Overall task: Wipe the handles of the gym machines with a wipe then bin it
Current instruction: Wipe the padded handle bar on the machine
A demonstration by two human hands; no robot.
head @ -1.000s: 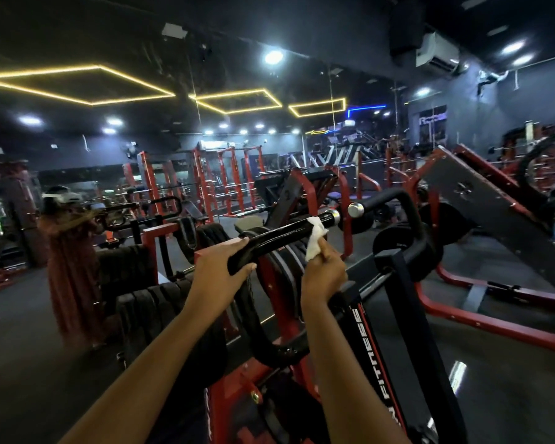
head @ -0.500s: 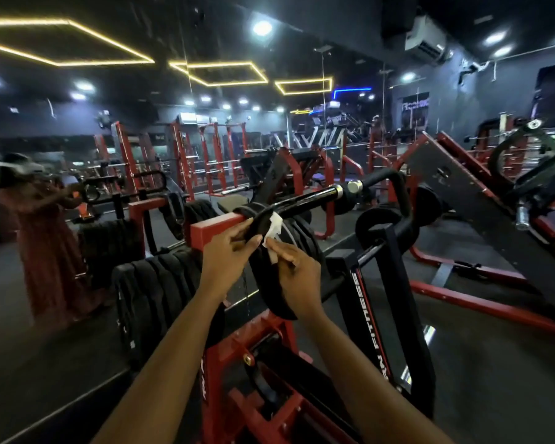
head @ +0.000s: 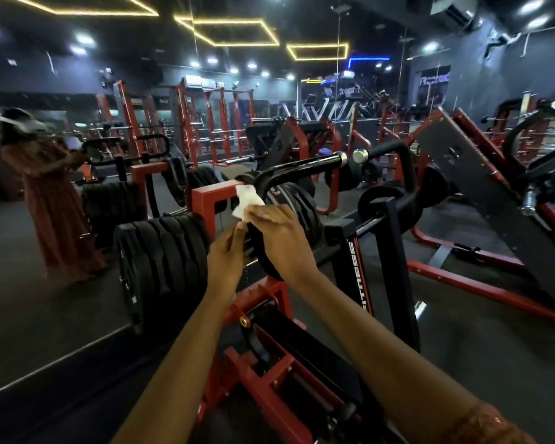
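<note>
Both hands meet in front of the machine, fingers pinching a crumpled white wipe (head: 246, 200): the right hand (head: 281, 233) grips its lower edge between thumb and fingers, and the left hand (head: 228, 251) touches it from below with fingertips pressed together. The wipe sticks up just beside and below the bend of the glossy black handle bar (head: 305, 165), seemingly not touching it. Behind the hands stand black weight plates (head: 164, 251) on the red frame (head: 209, 200). At far left a mirror (head: 45, 283) shows a person in a long reddish dress (head: 53, 200)
</note>
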